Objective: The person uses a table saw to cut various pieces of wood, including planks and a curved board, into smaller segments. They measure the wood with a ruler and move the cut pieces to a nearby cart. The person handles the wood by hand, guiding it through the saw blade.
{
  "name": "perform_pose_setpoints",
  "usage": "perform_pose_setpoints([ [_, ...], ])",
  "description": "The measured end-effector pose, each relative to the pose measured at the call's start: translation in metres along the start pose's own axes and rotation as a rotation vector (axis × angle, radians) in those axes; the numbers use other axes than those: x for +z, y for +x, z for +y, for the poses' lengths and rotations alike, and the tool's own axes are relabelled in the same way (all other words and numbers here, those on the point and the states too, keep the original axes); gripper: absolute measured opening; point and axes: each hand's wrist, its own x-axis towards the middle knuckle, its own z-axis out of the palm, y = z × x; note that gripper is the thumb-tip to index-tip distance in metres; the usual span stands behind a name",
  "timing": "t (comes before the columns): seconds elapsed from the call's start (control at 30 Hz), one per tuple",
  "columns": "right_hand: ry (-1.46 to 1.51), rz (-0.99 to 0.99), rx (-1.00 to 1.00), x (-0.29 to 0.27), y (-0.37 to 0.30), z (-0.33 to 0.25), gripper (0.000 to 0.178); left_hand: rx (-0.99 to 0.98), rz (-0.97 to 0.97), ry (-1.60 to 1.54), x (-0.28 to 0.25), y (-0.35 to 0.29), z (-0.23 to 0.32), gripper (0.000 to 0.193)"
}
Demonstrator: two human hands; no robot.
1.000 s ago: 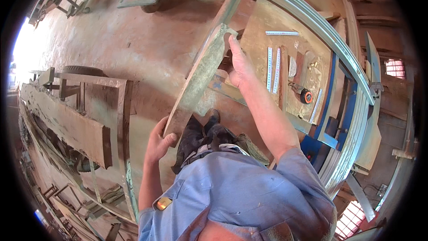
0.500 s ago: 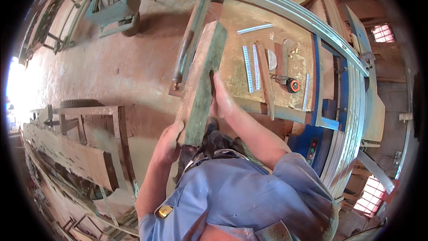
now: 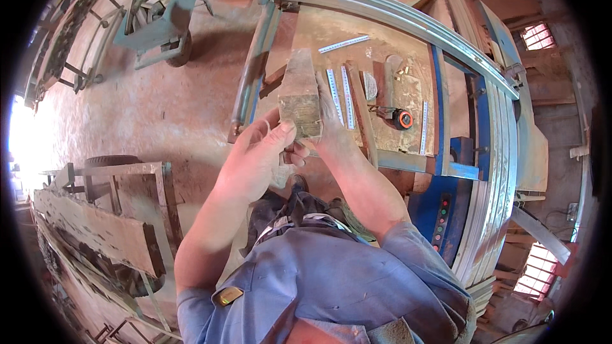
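A rough grey-brown wooden block (image 3: 298,109), long and square-cut, is held up in front of me with its near end turned toward my head. My right hand (image 3: 333,132) grips it along the right side, the fingers mostly hidden behind the wood. At the lower left corner of the near end is my left hand (image 3: 254,156), thumb against the wood and fingers curled beneath. Something small and pale (image 3: 280,175) shows just under those fingers; I cannot make out what it is.
A machine table (image 3: 312,22) beyond the block carries several white rulers (image 3: 348,97), a wooden strip (image 3: 362,114) and an orange-and-black tape measure (image 3: 403,119). Its metal rail (image 3: 382,19) runs behind. A blue cart (image 3: 156,32) holds wood offcuts; a heavy plank (image 3: 95,223) lies at left.
The block has tipped so that its near end now faces me. My left hand has come up from its lower side to the near end's corner. My view has shifted slightly.
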Motion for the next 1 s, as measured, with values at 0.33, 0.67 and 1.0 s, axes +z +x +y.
perform_pose_setpoints([
  [0.33, -0.523, 0.372, -0.192, 0.04, -0.017, 0.016, 0.056, -0.059, 0.098, -0.072, 0.007, 0.0, -0.002, 0.052],
  [0.67, -0.748, 0.605, 0.021, -0.029, -0.01, 0.001, 0.062, -0.073, 0.141, -0.097, -0.042, -0.004, -0.07, 0.054],
  [1.0, -1.294, 0.791, 0.034, -0.051, -0.002, -0.034, 0.062, 0.174, 0.255, 0.402, -0.078, 0.041, -0.154, 0.08],
])
